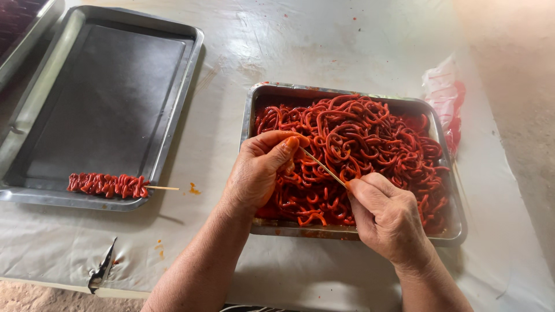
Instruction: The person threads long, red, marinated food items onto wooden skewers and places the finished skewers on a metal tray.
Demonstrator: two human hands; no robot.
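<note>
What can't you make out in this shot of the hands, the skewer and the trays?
Head view only:
- Skewer: both ends hidden, one by the left hand, the other by the right hand.
- Red strips under both hands: covered.
- Top-left tray: cut off by the frame edge.
- Plastic bag: contents too blurred to tell.

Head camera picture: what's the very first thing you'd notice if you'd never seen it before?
Probably the metal tray in the middle right, heaped with bright red curly strands. Just in front of it, the left hand and right hand hold a thin wooden skewer between them over that pile. Off to the left, one finished skewer of red strands lies on the near rim of a big dark tray.
</note>
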